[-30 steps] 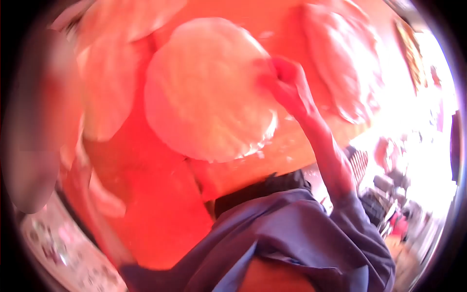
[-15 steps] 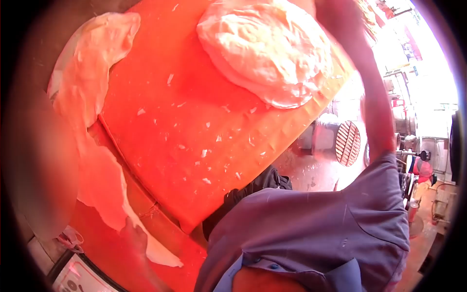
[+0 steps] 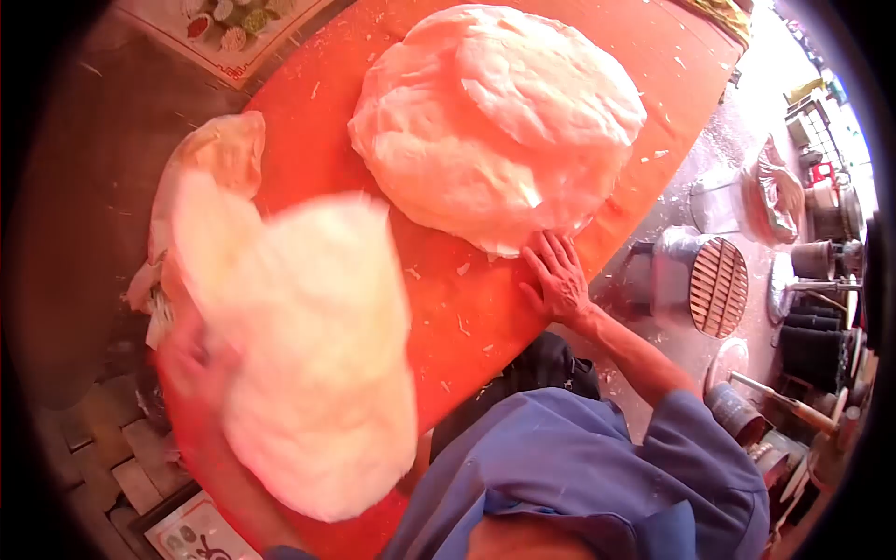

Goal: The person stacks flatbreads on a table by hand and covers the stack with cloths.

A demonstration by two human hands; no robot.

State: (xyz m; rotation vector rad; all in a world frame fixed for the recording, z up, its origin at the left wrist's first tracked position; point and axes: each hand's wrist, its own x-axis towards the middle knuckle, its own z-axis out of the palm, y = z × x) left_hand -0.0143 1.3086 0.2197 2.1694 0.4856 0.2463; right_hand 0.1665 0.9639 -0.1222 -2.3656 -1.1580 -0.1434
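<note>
On the red-covered table lies a stack of round, pale flatbread sheets (image 3: 420, 159), with a smaller folded layer on top. My right hand (image 3: 560, 280) rests flat with spread fingers beside the near edge of the stack, fingertips touching or almost touching it. At the left, a large pale flatbread sheet (image 3: 322, 364) is raised and blurred by motion. My left hand (image 3: 201, 359), also blurred, grips its left edge. Behind that hand, a crumpled pale sheet (image 3: 233, 149) hangs over the table's far left edge.
White flakes are scattered over the red tabletop (image 3: 467, 289). A metal bucket-like container with a slatted round top (image 3: 719, 287) stands right of the table. Pots and tools (image 3: 812, 411) crowd the far right. Printed boards (image 3: 201, 527) show at the lower left and upper left.
My right hand has come back from the far side to the near edge of the stack. My left hand has lifted the sheet, which hung low at the left. The view has shifted.
</note>
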